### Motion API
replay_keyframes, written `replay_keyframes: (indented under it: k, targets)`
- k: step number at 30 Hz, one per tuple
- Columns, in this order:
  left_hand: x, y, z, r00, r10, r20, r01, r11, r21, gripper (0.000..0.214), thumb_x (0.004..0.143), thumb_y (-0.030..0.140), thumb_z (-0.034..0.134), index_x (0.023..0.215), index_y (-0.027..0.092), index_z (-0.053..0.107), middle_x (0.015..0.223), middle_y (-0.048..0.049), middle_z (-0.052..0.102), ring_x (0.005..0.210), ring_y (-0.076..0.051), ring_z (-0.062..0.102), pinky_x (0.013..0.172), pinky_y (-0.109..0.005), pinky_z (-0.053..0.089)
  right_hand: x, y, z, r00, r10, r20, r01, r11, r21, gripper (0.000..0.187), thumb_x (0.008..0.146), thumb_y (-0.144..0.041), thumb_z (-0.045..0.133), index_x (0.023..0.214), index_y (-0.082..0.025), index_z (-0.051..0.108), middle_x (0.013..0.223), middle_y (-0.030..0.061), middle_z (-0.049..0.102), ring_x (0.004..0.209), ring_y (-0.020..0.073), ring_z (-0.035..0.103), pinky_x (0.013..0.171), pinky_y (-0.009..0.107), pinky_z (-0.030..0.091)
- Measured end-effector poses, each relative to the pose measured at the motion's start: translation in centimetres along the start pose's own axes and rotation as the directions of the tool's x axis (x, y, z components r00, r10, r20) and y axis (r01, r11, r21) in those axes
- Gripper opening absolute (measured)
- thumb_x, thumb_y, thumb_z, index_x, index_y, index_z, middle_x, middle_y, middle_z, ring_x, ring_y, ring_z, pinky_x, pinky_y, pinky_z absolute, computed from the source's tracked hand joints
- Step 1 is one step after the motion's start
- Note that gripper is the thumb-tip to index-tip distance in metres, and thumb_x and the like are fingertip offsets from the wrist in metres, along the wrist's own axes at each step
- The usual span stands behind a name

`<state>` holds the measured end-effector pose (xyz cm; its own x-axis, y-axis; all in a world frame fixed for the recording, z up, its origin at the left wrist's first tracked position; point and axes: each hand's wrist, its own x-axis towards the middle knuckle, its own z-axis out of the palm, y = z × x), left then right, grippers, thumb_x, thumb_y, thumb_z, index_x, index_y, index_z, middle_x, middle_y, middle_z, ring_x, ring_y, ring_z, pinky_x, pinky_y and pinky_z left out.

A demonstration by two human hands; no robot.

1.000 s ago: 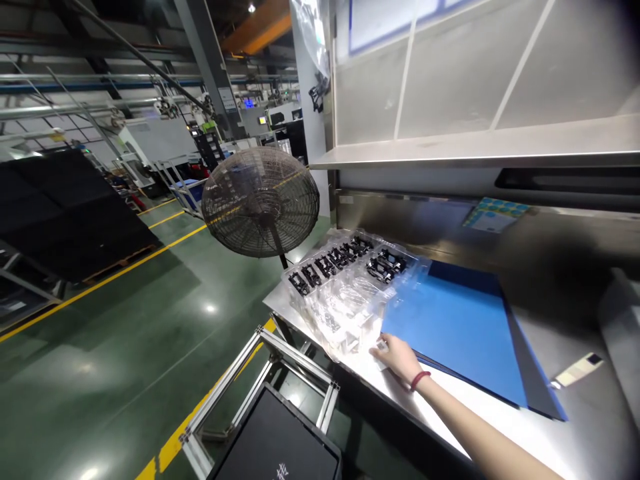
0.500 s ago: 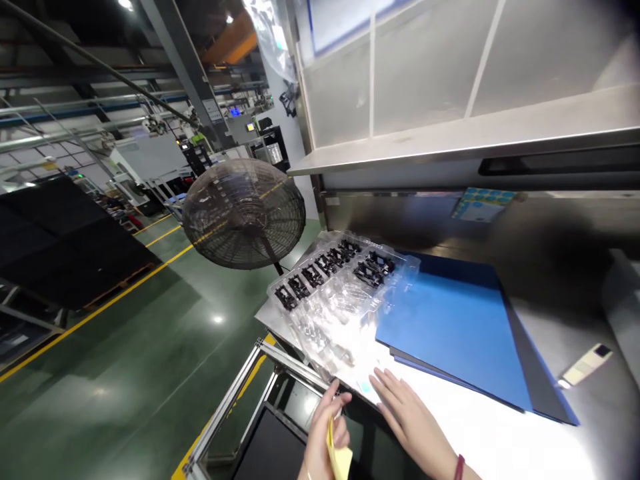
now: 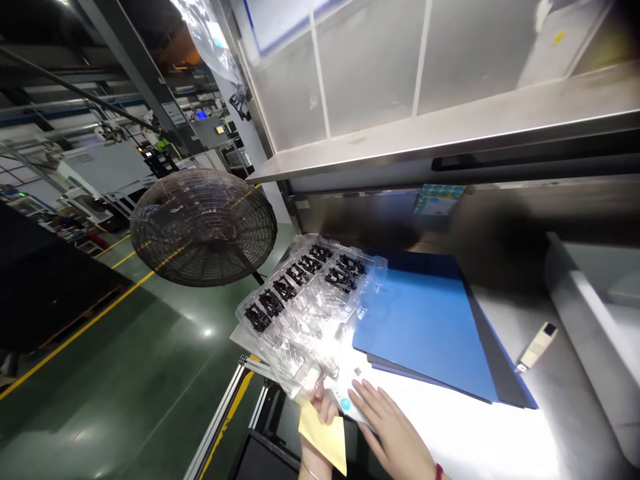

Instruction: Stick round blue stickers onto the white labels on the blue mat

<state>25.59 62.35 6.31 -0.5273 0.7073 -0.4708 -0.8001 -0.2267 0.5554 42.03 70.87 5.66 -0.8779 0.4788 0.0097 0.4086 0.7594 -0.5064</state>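
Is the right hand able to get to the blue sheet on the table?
Probably yes. The right hand is close to the near edge of the blue sheet, with only the steel bench top between them. The clear plastic tray sits to the left, not in the way.

Left hand (image 3: 316, 408) pinching yellow paper (image 3: 324, 437) below a clear tray (image 3: 300, 313) of black parts (image 3: 271, 303); right hand (image 3: 393, 430) open at the tray's lower corner, near a blue folder (image 3: 425, 327); fan (image 3: 203, 227) left of frame.

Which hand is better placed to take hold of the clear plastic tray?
Probably the right hand: its fingers are empty, spread beside the near corner of the clear plastic tray, while the left hand holds a yellow paper sheet.
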Motion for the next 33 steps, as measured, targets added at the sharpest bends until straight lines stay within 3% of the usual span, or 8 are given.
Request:
replay_keyframes:
  k: [6, 10, 15, 20, 24, 28, 31, 33]
  targets:
    - [0.0, 0.1, 0.6, 1.000, -0.017, 0.006, 0.018, 0.990, -0.142, 0.020, 0.089, 0.024, 0.061, 0.072, 0.016, 0.054, 0.059, 0.0107, 0.039, 0.042, -0.003, 0.022, 0.040, -0.016, 0.026, 0.5, -0.3, 0.3, 0.998, 0.020, -0.054, -0.022, 0.999, -0.032, 0.055, 0.099, -0.032, 0.048, 0.153, -0.035, 0.038, 0.154, 0.0046, 0.048, 0.140, 0.0351, 0.045, 0.110, 0.058, 0.046]
    - [-0.3, 0.4, 1.1, 0.999, -0.052, 0.010, 0.053, 0.986, -0.161, 0.015, 0.090, 0.019, 0.057, 0.076, 0.016, 0.056, 0.059, 0.0108, 0.039, 0.041, -0.003, 0.020, 0.040, -0.017, 0.026, 1.3, -0.5, 0.6, 0.996, 0.016, -0.085, -0.020, 0.998, -0.053, 0.057, 0.096, -0.029, 0.052, 0.152, -0.033, 0.042, 0.146, 0.0075, 0.058, 0.134, 0.0355, 0.052, 0.108, 0.059, 0.048]
    - [-0.5, 0.0, 1.0, 0.999, -0.044, -0.007, 0.042, 0.980, -0.196, 0.021, 0.094, 0.026, 0.053, 0.076, 0.016, 0.055, 0.058, 0.0107, 0.039, 0.041, -0.003, 0.021, 0.040, -0.018, 0.026, 1.4, -0.3, 0.9, 0.992, -0.011, -0.123, 0.002, 0.997, -0.071, 0.062, 0.096, -0.028, 0.049, 0.156, -0.022, 0.034, 0.156, 0.0062, 0.044, 0.142, 0.0344, 0.042, 0.113, 0.057, 0.043]
    - [-0.3, -0.4, 0.9, 0.999, -0.014, -0.035, 0.008, 0.985, -0.173, 0.024, 0.097, 0.031, 0.050, 0.078, 0.018, 0.057, 0.058, 0.0104, 0.041, 0.041, -0.004, 0.022, 0.038, -0.019, 0.026, 1.3, -0.3, 1.2, 0.987, -0.044, -0.158, 0.035, 0.998, -0.059, 0.060, 0.097, -0.031, 0.050, 0.155, -0.027, 0.037, 0.157, 0.0039, 0.042, 0.142, 0.0326, 0.043, 0.114, 0.056, 0.042]
    - [-0.8, -0.3, 0.4, 0.997, -0.045, -0.068, 0.039, 0.996, -0.079, 0.018, 0.094, 0.026, 0.052, 0.089, 0.014, 0.063, 0.060, 0.0087, 0.047, 0.039, -0.003, 0.025, 0.039, -0.018, 0.026, 1.5, 0.1, 1.0, 0.979, -0.061, -0.194, 0.061, 0.998, -0.008, 0.062, 0.097, -0.028, 0.049, 0.156, -0.023, 0.033, 0.158, 0.0091, 0.041, 0.144, 0.0338, 0.040, 0.114, 0.060, 0.040]
    - [-4.2, -0.3, -3.2, 0.979, -0.130, -0.158, 0.140, 0.988, 0.057, 0.029, 0.077, 0.024, 0.065, 0.103, 0.010, 0.069, 0.050, 0.0094, 0.045, 0.030, -0.002, 0.026, 0.035, -0.019, 0.020, -0.1, 0.8, 0.7, 0.976, -0.105, -0.190, 0.125, 0.988, 0.095, 0.043, 0.100, -0.025, 0.040, 0.141, -0.019, 0.053, 0.143, 0.0162, 0.057, 0.134, 0.0323, 0.051, 0.107, 0.056, 0.047]
    - [-9.9, -0.4, -8.1, 0.941, -0.122, -0.317, 0.176, 0.973, 0.149, 0.027, 0.075, 0.024, 0.071, 0.098, 0.010, 0.071, 0.042, 0.0112, 0.042, 0.027, -0.003, 0.026, 0.033, -0.018, 0.015, -2.1, 0.2, 1.2, 0.963, -0.259, -0.072, 0.269, 0.936, 0.227, 0.034, 0.098, -0.024, 0.040, 0.121, -0.025, 0.065, 0.120, 0.0116, 0.069, 0.114, 0.0277, 0.064, 0.099, 0.046, 0.053]
    - [-14.9, -0.4, -11.3, 0.883, -0.024, -0.468, 0.135, 0.969, 0.206, 0.016, 0.084, 0.026, 0.068, 0.092, 0.012, 0.069, 0.046, 0.0104, 0.047, 0.033, -0.004, 0.035, 0.035, -0.017, 0.027, -3.0, -1.0, 2.4, 0.932, -0.359, 0.051, 0.325, 0.888, 0.326, 0.029, 0.097, -0.025, 0.043, 0.109, -0.030, 0.069, 0.106, 0.0061, 0.073, 0.102, 0.0235, 0.068, 0.092, 0.038, 0.056]
